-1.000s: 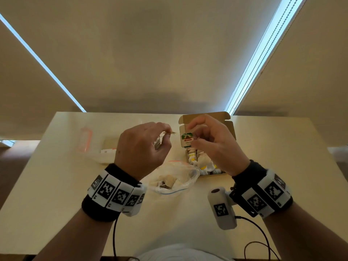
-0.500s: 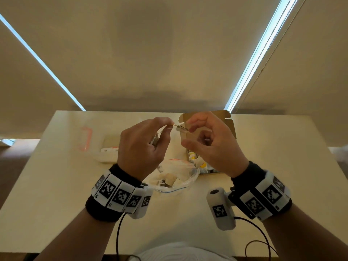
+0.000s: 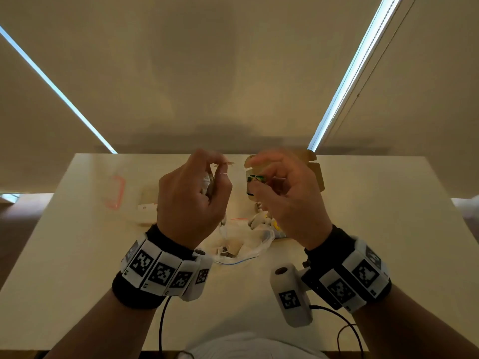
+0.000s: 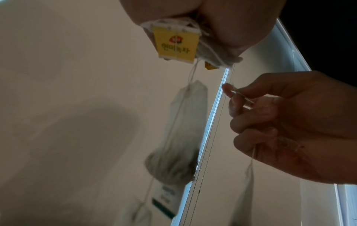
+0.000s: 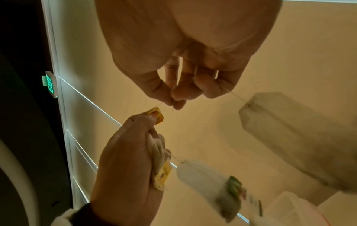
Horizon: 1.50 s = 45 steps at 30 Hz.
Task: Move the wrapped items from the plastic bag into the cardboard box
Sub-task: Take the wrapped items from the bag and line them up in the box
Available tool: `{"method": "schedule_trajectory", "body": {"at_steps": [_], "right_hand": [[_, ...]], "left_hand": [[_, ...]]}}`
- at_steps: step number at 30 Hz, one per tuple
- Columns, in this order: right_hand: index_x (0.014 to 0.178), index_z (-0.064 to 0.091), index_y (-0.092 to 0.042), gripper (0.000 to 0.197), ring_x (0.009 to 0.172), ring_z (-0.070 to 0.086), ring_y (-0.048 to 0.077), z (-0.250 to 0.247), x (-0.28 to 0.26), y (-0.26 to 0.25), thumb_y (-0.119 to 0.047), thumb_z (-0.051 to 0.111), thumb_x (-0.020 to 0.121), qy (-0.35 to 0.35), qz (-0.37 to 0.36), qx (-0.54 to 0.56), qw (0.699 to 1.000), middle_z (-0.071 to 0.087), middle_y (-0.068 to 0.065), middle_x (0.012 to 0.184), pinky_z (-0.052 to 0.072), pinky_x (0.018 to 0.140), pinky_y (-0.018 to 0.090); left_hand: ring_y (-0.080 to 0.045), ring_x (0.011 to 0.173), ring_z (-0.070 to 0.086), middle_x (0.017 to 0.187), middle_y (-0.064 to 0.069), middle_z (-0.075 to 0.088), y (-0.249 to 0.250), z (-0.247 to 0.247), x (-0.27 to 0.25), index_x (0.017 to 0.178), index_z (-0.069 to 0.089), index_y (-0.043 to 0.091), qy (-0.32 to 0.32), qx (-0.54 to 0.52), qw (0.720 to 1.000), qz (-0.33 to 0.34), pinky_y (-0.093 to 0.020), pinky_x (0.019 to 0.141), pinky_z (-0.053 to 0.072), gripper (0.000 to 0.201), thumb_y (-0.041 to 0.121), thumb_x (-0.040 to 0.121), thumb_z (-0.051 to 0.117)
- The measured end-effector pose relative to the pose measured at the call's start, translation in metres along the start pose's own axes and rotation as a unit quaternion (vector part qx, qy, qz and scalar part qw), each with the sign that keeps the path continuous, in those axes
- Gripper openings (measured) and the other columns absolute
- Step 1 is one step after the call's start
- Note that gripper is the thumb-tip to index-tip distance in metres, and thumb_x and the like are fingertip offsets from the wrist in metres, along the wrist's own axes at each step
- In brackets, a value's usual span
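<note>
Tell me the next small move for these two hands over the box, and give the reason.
Probably keep drawing the right hand away to free its thread: the left hand grips bunched tea bags, whose strings look tangled with the one pinched by the right fingers. A bag dangles above the cardboard box.

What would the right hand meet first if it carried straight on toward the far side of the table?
Probably the open cardboard box: its raised flap stands right behind the right hand, which pinches a tea-bag string. Depth is unclear in the head view.
</note>
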State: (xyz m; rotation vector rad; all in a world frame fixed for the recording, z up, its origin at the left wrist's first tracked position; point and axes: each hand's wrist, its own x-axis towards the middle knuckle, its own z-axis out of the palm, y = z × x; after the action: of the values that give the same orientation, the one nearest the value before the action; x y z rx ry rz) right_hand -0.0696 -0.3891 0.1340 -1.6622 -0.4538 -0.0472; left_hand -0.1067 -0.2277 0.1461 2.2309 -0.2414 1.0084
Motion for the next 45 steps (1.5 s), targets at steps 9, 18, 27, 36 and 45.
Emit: {"method": "schedule_trajectory", "body": {"at_steps": [9,18,27,36,45], "right_hand": [[0.100,0.056,-0.023,0.022,0.063,0.060,0.042,-0.009,0.006,0.001,-0.014,0.065,0.082,-0.024,-0.002,-0.031,0.999,0.064,-0.012,0.069,0.054,0.059,0.054],[0.091,0.065,-0.017,0.008,0.059,0.059,0.034,-0.013,0.011,0.004,-0.015,0.063,0.084,-0.047,-0.025,-0.076,0.996,0.068,-0.004,0.076,0.053,0.057,0.047],[0.098,0.069,-0.017,0.015,0.051,0.049,0.008,-0.016,0.010,0.004,-0.019,0.062,0.085,-0.066,-0.008,-0.136,0.989,0.067,-0.003,0.074,0.042,0.052,0.014],[0.098,0.068,-0.016,0.012,0.050,0.046,0.005,-0.021,0.014,-0.001,-0.009,0.067,0.088,-0.053,0.015,-0.158,0.986,0.066,-0.008,0.075,0.038,0.052,0.010],[0.093,0.066,-0.015,0.008,0.048,0.044,0.006,-0.024,0.016,-0.009,-0.008,0.066,0.088,-0.039,-0.015,-0.171,0.984,0.066,-0.004,0.072,0.034,0.051,0.009]], "left_hand": [[-0.009,0.051,0.049,0.054,0.002,0.051,-0.002,-0.001,-0.001,0.089,0.062,0.002,-0.001,-0.025,0.999,-0.031,-0.015,0.049,0.036,0.012,0.011,0.092,0.055],[-0.005,0.045,0.059,0.054,0.000,0.053,0.003,-0.002,0.001,0.094,0.059,0.012,0.001,-0.130,0.987,-0.093,-0.009,0.047,0.038,0.011,0.001,0.095,0.055],[-0.002,0.036,0.051,0.053,-0.001,0.048,0.004,-0.004,0.001,0.089,0.068,0.019,-0.033,-0.296,0.941,-0.161,-0.015,0.041,0.040,0.014,0.010,0.093,0.059],[-0.011,0.044,0.050,0.059,-0.001,0.054,-0.012,-0.017,0.000,0.111,0.068,0.016,-0.133,-0.222,0.966,0.001,-0.020,0.046,0.042,0.020,0.011,0.093,0.060],[-0.010,0.029,0.036,0.048,0.005,0.043,-0.012,-0.007,0.001,0.086,0.066,0.006,-0.135,-0.224,0.920,-0.293,-0.018,0.038,0.029,0.021,0.012,0.099,0.052]]}}
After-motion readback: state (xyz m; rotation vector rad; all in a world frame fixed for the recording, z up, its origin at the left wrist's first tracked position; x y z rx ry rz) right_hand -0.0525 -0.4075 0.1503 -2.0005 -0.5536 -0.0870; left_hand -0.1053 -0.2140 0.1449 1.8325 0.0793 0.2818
